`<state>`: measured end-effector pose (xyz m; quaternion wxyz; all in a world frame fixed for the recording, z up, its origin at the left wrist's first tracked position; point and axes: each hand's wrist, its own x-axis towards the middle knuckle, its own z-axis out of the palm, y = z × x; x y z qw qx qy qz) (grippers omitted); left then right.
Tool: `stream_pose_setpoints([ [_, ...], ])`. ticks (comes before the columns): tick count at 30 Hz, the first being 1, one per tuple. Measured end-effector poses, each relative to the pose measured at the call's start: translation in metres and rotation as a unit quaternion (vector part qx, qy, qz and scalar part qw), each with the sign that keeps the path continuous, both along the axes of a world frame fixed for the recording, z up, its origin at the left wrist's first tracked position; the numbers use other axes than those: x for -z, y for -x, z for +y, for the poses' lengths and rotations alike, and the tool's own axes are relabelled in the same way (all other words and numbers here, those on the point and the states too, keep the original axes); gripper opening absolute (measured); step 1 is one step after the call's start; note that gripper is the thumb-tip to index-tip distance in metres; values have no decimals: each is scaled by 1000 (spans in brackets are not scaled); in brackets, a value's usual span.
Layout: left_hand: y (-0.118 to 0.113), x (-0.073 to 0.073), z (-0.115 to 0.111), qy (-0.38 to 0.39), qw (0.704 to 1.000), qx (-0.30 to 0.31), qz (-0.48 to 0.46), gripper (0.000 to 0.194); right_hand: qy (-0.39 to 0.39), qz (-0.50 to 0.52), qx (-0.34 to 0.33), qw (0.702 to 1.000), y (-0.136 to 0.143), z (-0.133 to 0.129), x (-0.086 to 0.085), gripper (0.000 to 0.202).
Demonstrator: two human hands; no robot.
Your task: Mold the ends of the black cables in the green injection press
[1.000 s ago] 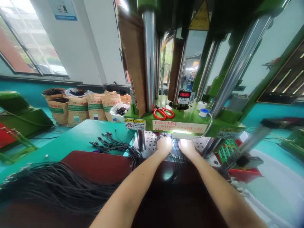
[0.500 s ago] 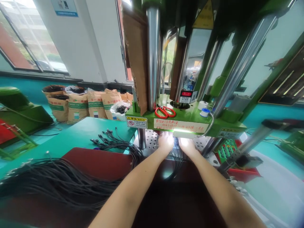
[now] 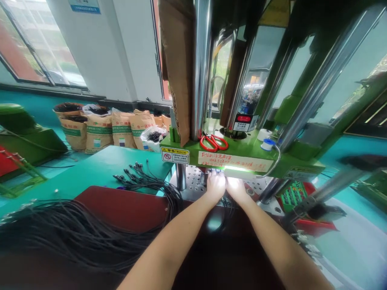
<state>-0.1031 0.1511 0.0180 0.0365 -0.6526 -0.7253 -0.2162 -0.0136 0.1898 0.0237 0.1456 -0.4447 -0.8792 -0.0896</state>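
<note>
The left hand (image 3: 216, 186) and right hand (image 3: 236, 189) work side by side, almost touching, under the bright lamp strip (image 3: 241, 173) of the green press (image 3: 193, 148). The thin black cables (image 3: 225, 215) come out from beneath them and trail toward the person, over the near edge of the perforated metal plate (image 3: 193, 180). I cannot tell whether the fingers are pinching the cable ends or pressing on them — glare and the backs of the hands hide the tips.

Done well, this calls for small, even finger movements, with the trailing lengths left slack so that nothing tugs at the ends. Laying the cables parallel should help, as a crossed one could pull its neighbour askew. Since the hands are beneath the press (its warning label (image 3: 175, 155) is close by), they ought to be fully withdrawn before anything above moves.
</note>
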Motion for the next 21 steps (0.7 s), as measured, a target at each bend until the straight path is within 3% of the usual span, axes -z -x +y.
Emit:
stream_pose_setpoints([
  [7,4,-8,3,-19,1000,0,6,30,5,-9,-9,1000,-7,2,0,31],
  [14,36,-4,1,-20,988,148,45,35,31,-40,-63,997,-29,13,1,31],
  [21,50,1,8,51,984,169,13,45,63,-55,-72,994,-28,15,1,36],
])
